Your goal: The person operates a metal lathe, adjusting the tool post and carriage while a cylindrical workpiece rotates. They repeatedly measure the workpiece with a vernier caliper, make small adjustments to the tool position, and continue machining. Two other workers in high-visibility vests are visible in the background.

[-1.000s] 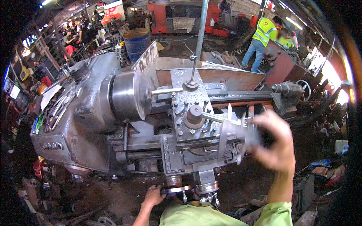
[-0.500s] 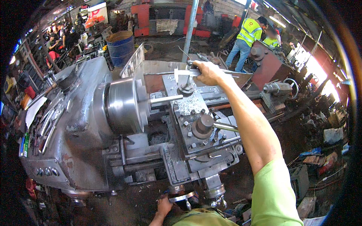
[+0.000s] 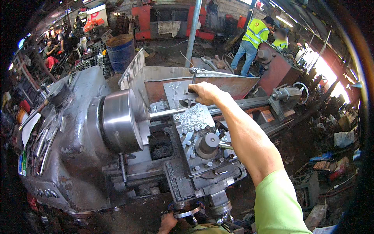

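Note:
My right hand [image 3: 205, 93] reaches across the lathe, fingers closed on a caliper [image 3: 182, 96]. The caliper's jaws sit over the far part of the cross slide [image 3: 196, 119], by an upright post, just behind the free end of a bare metal rod [image 3: 167, 113]. That rod sticks out of the large round chuck [image 3: 121, 121]. Low down, my left hand [image 3: 167, 222] is closed at the rim of a metal handwheel [image 3: 187, 213], its fingers partly hidden. Between my hands stands the tool post [image 3: 207, 145], ringed by square-headed bolts; my right forearm covers part of its lever.
Loose tools [image 3: 44, 142] lie on the grey headstock [image 3: 78, 144]. Metal chips cover the slide. The tailstock [image 3: 286, 95] is at right. Behind are a metal splash guard [image 3: 202, 80], a blue drum [image 3: 122, 52], a pole, and people in yellow vests [image 3: 255, 33].
My right hand and the caliper have come lower and nearer, from beside the post's top toward the slide and rod. The view has shifted slightly. My left hand stays by the handwheel.

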### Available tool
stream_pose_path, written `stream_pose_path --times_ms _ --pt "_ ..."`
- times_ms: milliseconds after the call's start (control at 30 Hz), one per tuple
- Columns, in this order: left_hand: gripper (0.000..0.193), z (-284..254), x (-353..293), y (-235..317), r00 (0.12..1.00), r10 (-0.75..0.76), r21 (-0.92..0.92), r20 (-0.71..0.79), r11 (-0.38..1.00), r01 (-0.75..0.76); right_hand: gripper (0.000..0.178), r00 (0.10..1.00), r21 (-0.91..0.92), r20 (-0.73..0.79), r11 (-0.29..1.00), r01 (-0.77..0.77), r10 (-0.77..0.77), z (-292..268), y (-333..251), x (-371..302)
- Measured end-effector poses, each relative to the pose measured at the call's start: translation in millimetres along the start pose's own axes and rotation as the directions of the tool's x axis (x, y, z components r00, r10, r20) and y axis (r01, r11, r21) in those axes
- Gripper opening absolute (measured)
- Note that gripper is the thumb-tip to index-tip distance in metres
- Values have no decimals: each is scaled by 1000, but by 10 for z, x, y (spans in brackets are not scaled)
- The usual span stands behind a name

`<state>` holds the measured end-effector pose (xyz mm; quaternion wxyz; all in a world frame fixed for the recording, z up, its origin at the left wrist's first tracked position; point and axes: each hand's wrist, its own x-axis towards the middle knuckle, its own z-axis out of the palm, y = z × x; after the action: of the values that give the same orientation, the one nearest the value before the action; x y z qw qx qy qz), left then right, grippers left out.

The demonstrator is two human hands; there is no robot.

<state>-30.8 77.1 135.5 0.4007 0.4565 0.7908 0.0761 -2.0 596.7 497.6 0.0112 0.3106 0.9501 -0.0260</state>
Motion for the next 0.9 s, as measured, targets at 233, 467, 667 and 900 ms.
stream_pose_path --times_ms 233,467,667,900 --pt "26 -64 8 25 997 8 -21 73 1000 -7 49 999 53 40 998 -16 14 0 -32 33" --pt "28 87 30 -144 999 47 -27 10 999 -47 48 999 41 41 999 -8 6 -8 -81 33" --pt "39 151 -30 -44 997 82 120 15 989 -83 45 1000 21 3 1000 -2 1 -11 -87 14" --pt "46 22 25 -145 993 86 -163 81 984 -72 51 1000 37 22 999 -12 11 -76 -145 -3"
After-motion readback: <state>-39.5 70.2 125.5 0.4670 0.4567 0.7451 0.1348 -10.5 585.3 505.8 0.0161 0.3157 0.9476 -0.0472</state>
